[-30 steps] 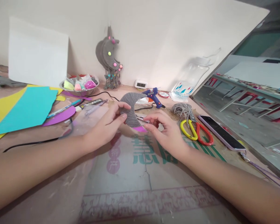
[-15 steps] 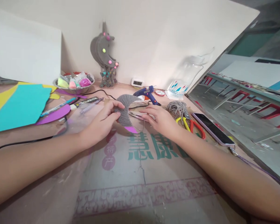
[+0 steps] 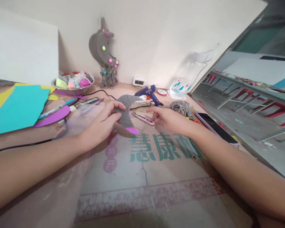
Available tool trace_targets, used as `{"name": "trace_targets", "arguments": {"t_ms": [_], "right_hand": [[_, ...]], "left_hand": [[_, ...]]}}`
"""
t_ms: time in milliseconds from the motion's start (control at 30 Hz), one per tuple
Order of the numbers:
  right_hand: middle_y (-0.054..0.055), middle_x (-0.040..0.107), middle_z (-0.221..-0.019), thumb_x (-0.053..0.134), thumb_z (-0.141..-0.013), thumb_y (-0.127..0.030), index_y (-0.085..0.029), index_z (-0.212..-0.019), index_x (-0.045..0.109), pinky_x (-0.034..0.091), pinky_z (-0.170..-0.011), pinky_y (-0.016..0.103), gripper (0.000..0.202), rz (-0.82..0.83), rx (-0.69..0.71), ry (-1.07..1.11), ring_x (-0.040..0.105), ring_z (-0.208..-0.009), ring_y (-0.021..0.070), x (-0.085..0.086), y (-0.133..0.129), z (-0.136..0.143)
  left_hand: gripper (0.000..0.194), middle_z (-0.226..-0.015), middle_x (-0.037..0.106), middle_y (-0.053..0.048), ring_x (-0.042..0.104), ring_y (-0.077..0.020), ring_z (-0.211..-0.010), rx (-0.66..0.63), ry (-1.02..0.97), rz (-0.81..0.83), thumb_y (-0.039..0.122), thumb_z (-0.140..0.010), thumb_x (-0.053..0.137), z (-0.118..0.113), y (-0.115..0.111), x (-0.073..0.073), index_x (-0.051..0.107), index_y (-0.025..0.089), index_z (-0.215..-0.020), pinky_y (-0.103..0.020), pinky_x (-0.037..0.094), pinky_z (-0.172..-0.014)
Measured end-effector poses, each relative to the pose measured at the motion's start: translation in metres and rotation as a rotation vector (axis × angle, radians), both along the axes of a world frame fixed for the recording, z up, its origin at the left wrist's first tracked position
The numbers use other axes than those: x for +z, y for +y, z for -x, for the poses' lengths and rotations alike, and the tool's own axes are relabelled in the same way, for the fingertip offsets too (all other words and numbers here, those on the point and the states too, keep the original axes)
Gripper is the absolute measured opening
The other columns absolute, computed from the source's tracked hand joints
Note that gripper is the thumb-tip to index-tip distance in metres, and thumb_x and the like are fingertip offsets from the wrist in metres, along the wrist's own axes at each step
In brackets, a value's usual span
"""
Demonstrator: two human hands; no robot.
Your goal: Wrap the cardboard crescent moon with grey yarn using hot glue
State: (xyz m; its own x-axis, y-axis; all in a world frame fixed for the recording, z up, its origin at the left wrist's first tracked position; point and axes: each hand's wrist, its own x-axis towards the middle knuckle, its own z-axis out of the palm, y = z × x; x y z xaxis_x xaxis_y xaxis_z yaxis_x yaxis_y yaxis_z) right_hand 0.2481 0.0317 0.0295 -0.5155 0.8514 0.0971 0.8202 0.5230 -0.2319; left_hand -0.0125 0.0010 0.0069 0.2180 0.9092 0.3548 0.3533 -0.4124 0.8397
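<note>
My left hand [image 3: 106,118] pinches a crescent [image 3: 124,110] between thumb and fingers at its outer edge. Grey yarn covers most of this crescent; its lower tip is bare purple. To the right, my right hand [image 3: 165,117] is raised with the index finger stretched toward the crescent and the other fingers curled in. Whatever those curled fingers hold, if anything, is too small to make out. Pink thread snips [image 3: 146,119] lie on the table between the crescent and my right hand. Behind the right wrist sits a ball of grey yarn [image 3: 180,107].
A blue glue gun [image 3: 150,94], a small digital clock [image 3: 139,82] and a clear jug [image 3: 181,85] stand behind. Left are a metal bowl [image 3: 73,91] of clay packets and a turquoise sheet [image 3: 21,109]. A finished moon ornament [image 3: 104,50] hangs on the wall. A phone [image 3: 216,128] lies right.
My right hand has moved slightly right and away from the snips, its index finger now stretched out. A loose yarn strand near it no longer shows. The left hand keeps its hold.
</note>
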Motion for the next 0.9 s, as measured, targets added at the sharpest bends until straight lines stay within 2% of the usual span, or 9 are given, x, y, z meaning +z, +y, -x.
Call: {"name": "trace_targets", "arguments": {"t_ms": [100, 167, 267, 367, 467, 600, 767, 900], "right_hand": [[0.003, 0.066, -0.082, 0.048, -0.073, -0.006, -0.023, -0.12, 0.056, 0.042, -0.058, 0.024, 0.05, 0.133, 0.014, -0.058, 0.059, -0.067, 0.0152, 0.023, -0.009, -0.013], [0.002, 0.067, -0.081, 0.051, -0.074, -0.009, -0.026, -0.113, 0.062, 0.042, -0.056, 0.026, 0.044, 0.2, 0.047, -0.122, 0.06, -0.065, 0.0169, 0.038, -0.015, -0.02], [0.004, 0.069, -0.087, 0.054, -0.081, -0.023, -0.027, -0.101, 0.068, 0.043, -0.061, 0.031, 0.024, 0.004, 0.0, -0.039, 0.061, -0.072, 0.0208, 0.045, -0.019, -0.018], [0.007, 0.068, -0.091, 0.05, -0.086, -0.03, -0.022, -0.096, 0.069, 0.044, -0.069, 0.034, 0.022, -0.2, -0.061, 0.051, 0.061, -0.081, 0.0229, 0.03, -0.017, 0.0], [0.011, 0.065, -0.101, 0.049, -0.088, -0.032, -0.017, -0.107, 0.064, 0.043, -0.081, 0.036, 0.028, -0.239, 0.045, 0.016, 0.058, -0.095, 0.0242, 0.006, -0.01, 0.02], [0.013, 0.061, -0.095, 0.051, -0.087, -0.031, -0.013, -0.106, 0.064, 0.042, -0.08, 0.035, 0.029, -0.239, 0.078, -0.128, 0.056, -0.089, 0.0227, -0.016, -0.002, 0.032], [0.014, 0.06, -0.091, 0.041, -0.087, -0.014, -0.008, -0.097, 0.06, 0.04, -0.079, 0.034, 0.022, -0.267, -0.004, -0.181, 0.054, -0.085, 0.0221, -0.024, 0.004, 0.028], [0.006, 0.058, -0.076, 0.038, -0.087, -0.015, -0.013, -0.095, 0.052, 0.039, -0.063, 0.029, 0.017, -0.225, -0.137, 0.057, 0.052, -0.066, 0.0173, -0.018, 0.005, 0.02]], "left_hand": [[0.02, -0.08, 0.053, 0.001, 0.054, -0.0163, -0.078, 0.005, 0.003, 0.05, 0.016, -0.081, 0.039, 0.0, 0.001, 0.0, 0.05, 0.024, -0.095, -0.028, 0.043, -0.064], [0.02, -0.08, 0.052, 0.001, 0.054, -0.0161, -0.077, -0.002, -0.018, 0.061, 0.016, -0.081, 0.039, 0.0, 0.002, 0.0, 0.05, 0.025, -0.095, -0.027, 0.043, -0.063], [0.018, -0.082, 0.053, 0.0, 0.054, -0.0173, -0.08, -0.006, -0.039, 0.049, 0.017, -0.081, 0.04, -0.001, 0.001, 0.002, 0.05, 0.025, -0.094, -0.028, 0.043, -0.063], [0.017, -0.083, 0.053, -0.001, 0.053, -0.0183, -0.08, 0.031, -0.025, 0.057, 0.018, -0.081, 0.041, -0.003, -0.002, 0.004, 0.051, 0.025, -0.093, -0.03, 0.043, -0.063], [0.016, -0.084, 0.054, -0.001, 0.053, -0.0188, -0.082, 0.051, -0.008, 0.05, 0.018, -0.08, 0.041, -0.005, -0.004, 0.007, 0.052, 0.024, -0.091, -0.03, 0.044, -0.063], [0.017, -0.085, 0.052, -0.001, 0.052, -0.0173, -0.079, 0.034, -0.003, 0.086, 0.019, -0.082, 0.04, -0.005, -0.003, 0.005, 0.051, 0.024, -0.094, -0.029, 0.044, -0.064], [0.019, -0.086, 0.05, 0.0, 0.05, -0.0166, -0.082, 0.013, 0.001, 0.052, 0.016, -0.081, 0.041, -0.002, 0.0, 0.001, 0.051, 0.023, -0.096, -0.029, 0.042, -0.07], [0.02, -0.093, 0.052, -0.001, 0.049, -0.0177, -0.092, 0.029, -0.018, -0.016, 0.015, -0.082, 0.04, 0.0, 0.0, -0.001, 0.053, 0.022, -0.096, -0.031, 0.04, -0.081]]}}
